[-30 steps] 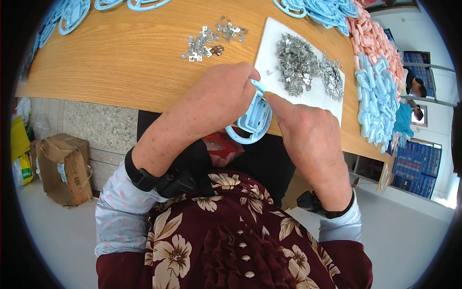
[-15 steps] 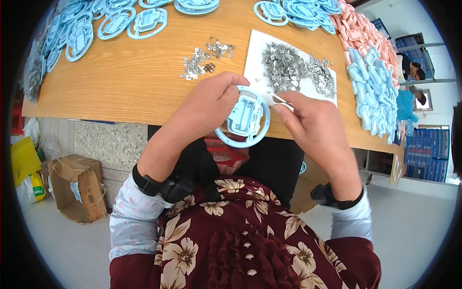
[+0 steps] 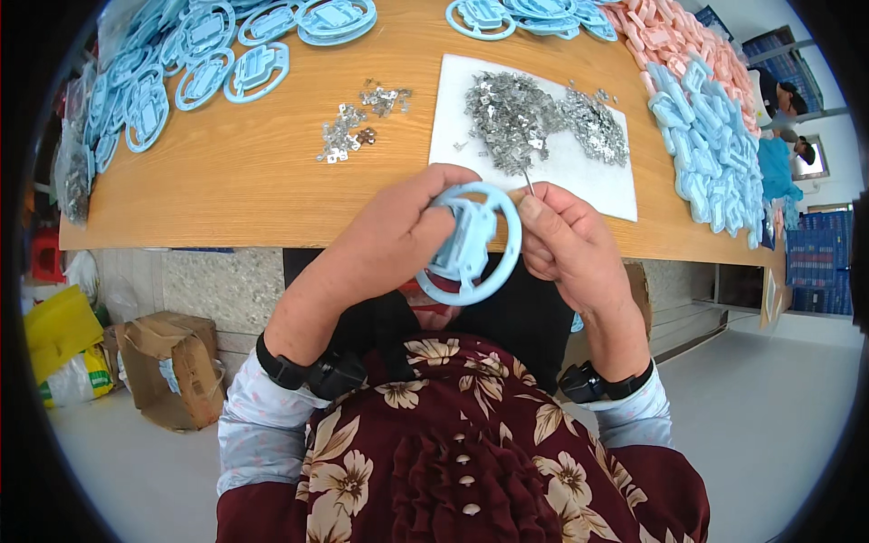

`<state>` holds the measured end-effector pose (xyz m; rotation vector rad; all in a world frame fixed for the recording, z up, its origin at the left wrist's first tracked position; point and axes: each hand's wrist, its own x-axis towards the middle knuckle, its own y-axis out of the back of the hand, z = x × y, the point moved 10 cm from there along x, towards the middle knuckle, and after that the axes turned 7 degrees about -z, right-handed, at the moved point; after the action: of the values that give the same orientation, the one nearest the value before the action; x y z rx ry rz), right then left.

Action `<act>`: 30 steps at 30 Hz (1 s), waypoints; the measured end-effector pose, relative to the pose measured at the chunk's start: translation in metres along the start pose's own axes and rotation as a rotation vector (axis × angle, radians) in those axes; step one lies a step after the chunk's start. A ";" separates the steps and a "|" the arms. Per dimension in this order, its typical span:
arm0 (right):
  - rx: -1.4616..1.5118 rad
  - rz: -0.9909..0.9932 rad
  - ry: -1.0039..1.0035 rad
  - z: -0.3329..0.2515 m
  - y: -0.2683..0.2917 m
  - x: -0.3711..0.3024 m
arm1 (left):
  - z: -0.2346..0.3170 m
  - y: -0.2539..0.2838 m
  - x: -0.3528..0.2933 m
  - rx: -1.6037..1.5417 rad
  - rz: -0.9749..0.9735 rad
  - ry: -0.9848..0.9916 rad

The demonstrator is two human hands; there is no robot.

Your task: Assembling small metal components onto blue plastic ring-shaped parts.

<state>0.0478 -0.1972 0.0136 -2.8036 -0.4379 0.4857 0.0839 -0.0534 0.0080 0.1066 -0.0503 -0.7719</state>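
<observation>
My left hand (image 3: 403, 231) grips a light blue plastic toy steering wheel (image 3: 493, 288) by its left side, fingers and thumb around the rim and centre housing. The wheel is tilted above my lap, just off the table's near edge. At its right, my right hand (image 3: 572, 237) is closed in a pinch on slim metal tweezers (image 3: 529, 184). Their thin end points away, toward the heap of small metal clips (image 3: 514, 122) on a white foam sheet (image 3: 445, 136). Whether the tips hold a clip is too small to tell.
A smaller pile of metal pieces (image 3: 344, 134) lies on the wooden table (image 3: 226, 185). Blue wheels (image 3: 204, 77) are heaped at far left, more at the back. Blue parts (image 3: 701, 149) and pink parts (image 3: 679, 45) cover the right end. A cardboard box (image 3: 172, 371) stands on the floor.
The wheel has tipped and turned partly edge-on in my left hand. My right hand has rotated, and its tweezers now point away instead of lying across the wheel's rim. The view has shifted slightly.
</observation>
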 end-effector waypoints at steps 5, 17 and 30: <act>-0.323 0.192 0.277 -0.012 0.004 0.003 | -0.028 -0.014 0.001 -0.650 0.010 0.173; -0.305 0.182 0.191 0.001 0.006 0.018 | -0.021 -0.042 0.003 -1.083 -0.073 0.120; -0.052 -0.128 0.043 0.022 0.006 0.006 | -0.021 -0.069 -0.005 -1.330 -0.283 0.070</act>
<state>0.0468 -0.1963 -0.0105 -2.8073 -0.6245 0.3911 0.0340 -0.0970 -0.0210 -1.1409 0.5539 -0.9495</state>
